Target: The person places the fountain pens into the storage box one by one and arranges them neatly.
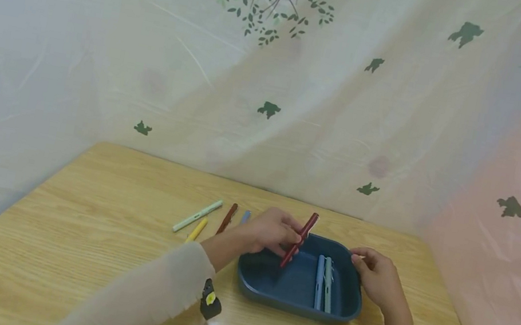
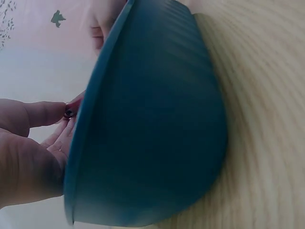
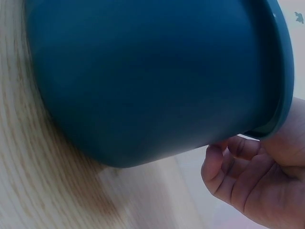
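My left hand pinches a dark red pen between thumb and fingers, tilted above the left part of a dark blue plastic box. In the left wrist view, the box wall hides most of that pen. My right hand grips the box at its right rim; in the right wrist view its curled fingers lie against the outside just under the rim. Inside the box, on the right, a light blue pen and a pale green pen lie side by side.
Left of the box, on the wooden table, lie a mint pen, a yellow pen, a brown pen and a blue pen, partly behind my left hand. A printed curtain hangs behind the table.
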A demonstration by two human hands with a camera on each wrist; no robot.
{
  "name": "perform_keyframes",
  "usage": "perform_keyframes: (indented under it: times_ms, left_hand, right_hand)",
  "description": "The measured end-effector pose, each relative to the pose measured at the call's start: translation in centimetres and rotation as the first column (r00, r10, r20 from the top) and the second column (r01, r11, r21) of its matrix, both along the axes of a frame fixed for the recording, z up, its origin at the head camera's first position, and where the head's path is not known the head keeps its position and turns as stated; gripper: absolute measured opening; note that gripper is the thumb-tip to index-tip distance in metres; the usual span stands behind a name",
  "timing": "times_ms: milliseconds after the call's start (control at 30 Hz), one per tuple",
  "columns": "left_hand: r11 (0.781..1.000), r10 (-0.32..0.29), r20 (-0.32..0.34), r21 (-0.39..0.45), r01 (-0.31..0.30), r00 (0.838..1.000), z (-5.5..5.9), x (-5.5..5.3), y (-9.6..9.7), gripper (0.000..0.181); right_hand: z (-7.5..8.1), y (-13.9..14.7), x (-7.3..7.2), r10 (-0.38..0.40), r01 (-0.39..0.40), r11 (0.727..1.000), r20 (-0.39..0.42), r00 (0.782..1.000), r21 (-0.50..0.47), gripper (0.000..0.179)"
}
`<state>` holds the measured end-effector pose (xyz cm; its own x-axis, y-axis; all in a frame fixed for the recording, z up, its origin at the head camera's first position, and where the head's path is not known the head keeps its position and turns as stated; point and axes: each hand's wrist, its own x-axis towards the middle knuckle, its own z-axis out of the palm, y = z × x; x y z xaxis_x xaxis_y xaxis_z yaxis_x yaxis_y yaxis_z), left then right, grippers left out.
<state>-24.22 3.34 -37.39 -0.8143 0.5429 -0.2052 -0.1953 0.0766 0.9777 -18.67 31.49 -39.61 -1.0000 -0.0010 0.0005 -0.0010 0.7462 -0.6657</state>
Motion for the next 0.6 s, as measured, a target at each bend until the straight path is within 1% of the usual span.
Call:
perform_keyframes:
  times_ms: [233,433,600]
  left_hand:
    - [1.0,-0.009,0.01,-0.016,0.009,1.0,-0.9,0.7,1.1,0.021]
    - [0.999,-0.016,0.043,-0.039,0.018,0.999,-2.1,1.1,2.0,0.02]
    - [0.996,-0.021,0.065,-0.083,0.027,0.998,-2.6,1.6,2.5,0.021]
  right_hand:
    - [0.0,0.0,0.0,0.0,0.0,1.0,-0.003,1.0,0.002,0.029]
    - [-0.1,0.0,-0.1,-0.005,0.005,1.0,0.008,1.0,-0.007,0.029]
    - [0.0,-0.1,0.0,-0.009,0.009,1.0,0.009,1.0,0.0,0.028]
